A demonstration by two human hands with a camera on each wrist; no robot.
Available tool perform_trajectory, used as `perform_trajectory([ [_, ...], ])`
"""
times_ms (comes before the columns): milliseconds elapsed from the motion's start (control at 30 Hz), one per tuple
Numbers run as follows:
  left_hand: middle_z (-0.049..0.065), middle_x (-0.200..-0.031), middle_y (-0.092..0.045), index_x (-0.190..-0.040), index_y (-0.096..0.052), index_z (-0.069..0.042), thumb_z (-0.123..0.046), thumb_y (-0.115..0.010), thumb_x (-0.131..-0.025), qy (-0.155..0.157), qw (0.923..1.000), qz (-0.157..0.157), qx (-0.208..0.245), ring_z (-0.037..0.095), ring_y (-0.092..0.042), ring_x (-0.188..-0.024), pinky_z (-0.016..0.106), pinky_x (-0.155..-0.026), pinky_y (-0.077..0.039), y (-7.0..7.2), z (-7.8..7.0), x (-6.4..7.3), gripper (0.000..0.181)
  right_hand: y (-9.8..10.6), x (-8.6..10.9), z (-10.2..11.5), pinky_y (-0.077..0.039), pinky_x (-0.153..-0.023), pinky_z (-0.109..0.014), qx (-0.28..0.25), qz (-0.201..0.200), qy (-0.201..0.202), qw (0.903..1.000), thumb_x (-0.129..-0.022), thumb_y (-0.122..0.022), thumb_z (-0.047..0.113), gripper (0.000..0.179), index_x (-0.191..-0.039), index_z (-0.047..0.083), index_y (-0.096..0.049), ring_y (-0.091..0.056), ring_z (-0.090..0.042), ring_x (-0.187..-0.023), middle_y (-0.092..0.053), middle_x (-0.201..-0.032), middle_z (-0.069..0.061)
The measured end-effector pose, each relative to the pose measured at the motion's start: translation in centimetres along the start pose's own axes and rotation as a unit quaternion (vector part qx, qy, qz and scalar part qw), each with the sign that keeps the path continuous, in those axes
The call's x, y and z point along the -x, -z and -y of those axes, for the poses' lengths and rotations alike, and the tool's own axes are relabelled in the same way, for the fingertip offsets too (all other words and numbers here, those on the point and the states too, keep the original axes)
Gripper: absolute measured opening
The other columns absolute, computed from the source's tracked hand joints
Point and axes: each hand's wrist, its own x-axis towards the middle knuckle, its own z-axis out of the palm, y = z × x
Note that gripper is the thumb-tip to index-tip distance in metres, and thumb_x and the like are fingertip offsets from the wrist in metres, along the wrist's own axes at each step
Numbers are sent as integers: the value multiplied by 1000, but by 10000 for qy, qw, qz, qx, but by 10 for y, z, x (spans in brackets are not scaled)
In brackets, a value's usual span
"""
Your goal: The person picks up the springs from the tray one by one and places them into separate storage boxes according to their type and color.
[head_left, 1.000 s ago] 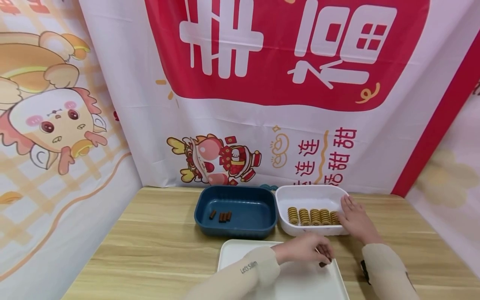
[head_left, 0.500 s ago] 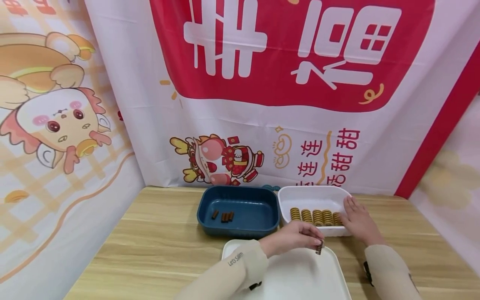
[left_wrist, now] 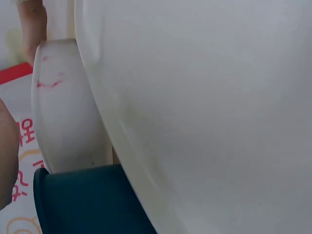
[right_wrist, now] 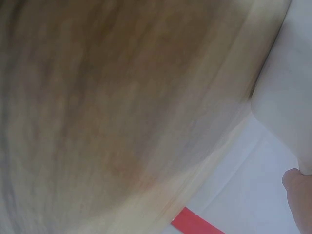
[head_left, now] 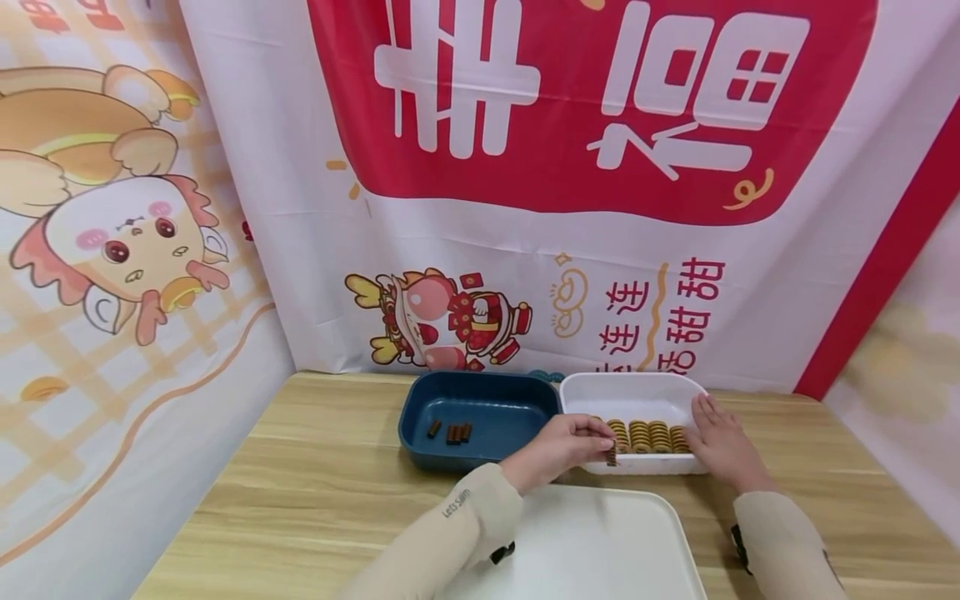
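Note:
My left hand (head_left: pixel 566 450) reaches over the front rim of the white bin (head_left: pixel 637 387). Between thumb and fingertips it pinches a small dark-brown striped piece (head_left: pixel 612 456); what kind it is I cannot tell. Inside the bin, rows of round yellow-brown cookies (head_left: pixel 640 437) with dark bands stand along the front side, the leftmost partly hidden behind my left hand. My right hand (head_left: pixel 726 446) rests with extended fingers on the bin's right rim. Part of the left hand (left_wrist: pixel 7 156) shows at the edge of the left wrist view, and a fingertip (right_wrist: pixel 295 187) by the bin in the right wrist view.
A dark blue bin (head_left: pixel 480 458) stands left of the white one, with several short brown pieces (head_left: pixel 458 433) in it. In front lies a white tray (head_left: pixel 607 542) on the wooden table (head_left: pixel 277 483). A printed cloth (head_left: pixel 315 317) hangs behind.
My left hand has moved from over the tray, up and left, to the white bin's front rim, carrying the striped piece. My right hand stays at the bin's right rim.

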Motion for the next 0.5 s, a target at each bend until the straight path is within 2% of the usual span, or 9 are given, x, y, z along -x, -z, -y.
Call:
perform_trajectory([
  [167, 8, -95, -67, -103, -65, 5, 0, -62, -90, -75, 9981, -590, -165, 16, -66, -86, 31, -81, -54, 12, -4, -4, 14, 0, 1, 0, -12, -106, -65, -15, -39, 49, 10000, -99, -45, 26, 64, -137, -22, -27, -16, -49, -137, -23, -144, -39],
  [300, 8, -90, -67, -100, -64, 7, 0, -65, -89, -412, 9912, -1086, -638, 19, -67, -85, 31, -77, -55, 25, -8, -5, 13, 0, 1, 0, -12, -106, -65, -7, -30, 33, 10000, -99, -44, 27, 64, -137, -22, -27, -16, -49, -137, -23, -144, -39],
  [400, 8, -85, -66, -97, -65, 6, 1, -67, -87, -666, 9790, -1499, -1208, 18, -66, -79, 30, -73, -56, 37, -12, -5, 12, 0, 1, 0, -13, -106, -65, 1, -65, 66, 10000, -99, -44, 27, 63, -136, -22, -27, -17, -49, -137, -23, -143, -39],
  [500, 6, -82, -66, -93, -66, 2, -2, -70, -85, -714, 9561, -1852, -2157, 15, -64, -74, 28, -70, -55, 52, -15, -3, 9, 0, 1, -1, -14, -106, -64, 25, -95, 85, 9999, -99, -44, 27, 63, -136, -23, -28, -18, -50, -136, -24, -143, -39],
])
